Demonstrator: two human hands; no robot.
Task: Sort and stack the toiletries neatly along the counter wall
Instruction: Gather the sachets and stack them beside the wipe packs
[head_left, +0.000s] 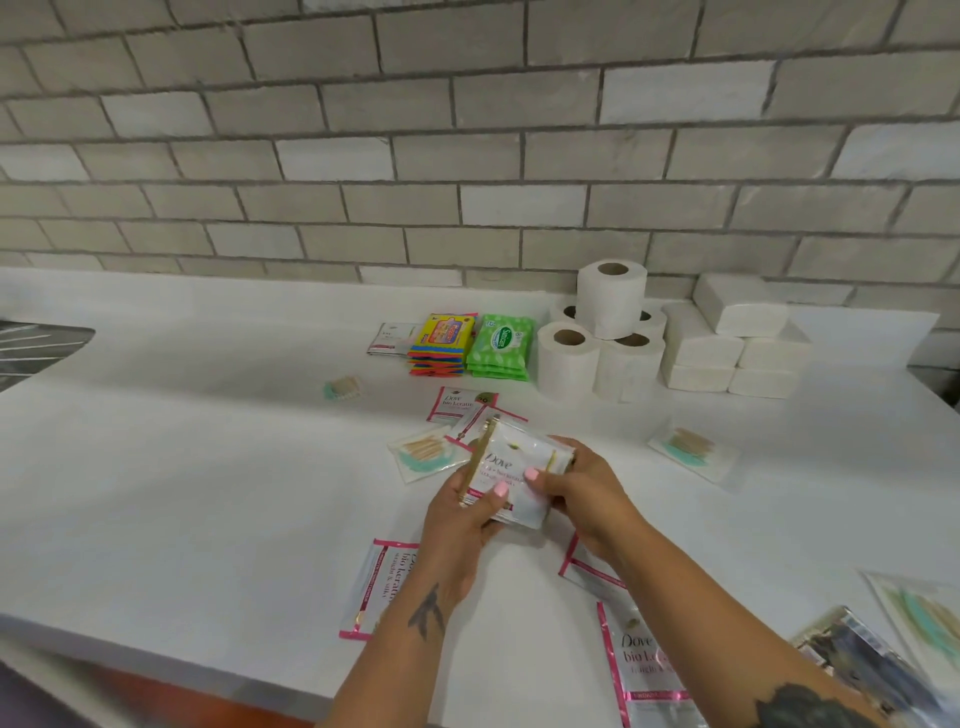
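Both hands hold a small stack of white and pink Dove sachets (511, 470) above the white counter (208, 467). My left hand (462, 519) grips the stack's left edge, thumb on top. My right hand (582, 491) grips its right side. Loose Dove sachets lie at the front left (376, 587), front right (641, 665), under my right wrist (584, 569) and just beyond the stack (457, 404). Along the wall stand a short sachet pile (390, 339), a yellow packet stack (444, 343), green wipe packs (500, 347), toilet rolls (602, 338) and white tissue packs (732, 343).
Clear bags of cotton buds lie at the centre (423, 453), the right (693, 451), the far right edge (922, 618) and, smaller, at the left (343, 388). A shiny foil packet (862, 660) sits at the bottom right. A dark sink (31, 348) is at the left.
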